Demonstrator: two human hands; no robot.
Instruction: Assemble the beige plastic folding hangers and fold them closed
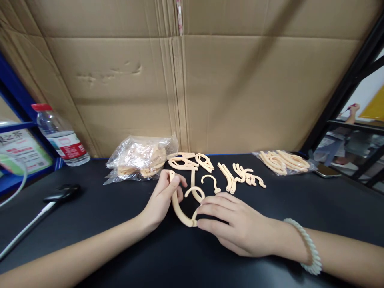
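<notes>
My left hand (pixel 160 197) pinches the upper end of a cream plastic hanger arm (pixel 179 213), which curves down toward me. At its lower end, the fingers of my right hand (pixel 241 224) close on the joint, where a cream hanger hook (pixel 200 191) curls upward between my hands. The right fingertips partly hide how the hook and arm meet. Just beyond, a loose hook (pixel 214 182) lies on the table. Several more hooks (pixel 247 175) and a few straight-lying hanger arms (pixel 227 178) rest to its right. Folded hangers (pixel 183 162) lie behind my left hand.
Clear bags of hanger parts (pixel 136 158) sit at the back left, another bag (pixel 283 162) at the back right beside a phone (pixel 327 171). A water bottle (pixel 63 138) and a black device with a white cable (pixel 62 193) are left. Cardboard (pixel 255 92) walls the back.
</notes>
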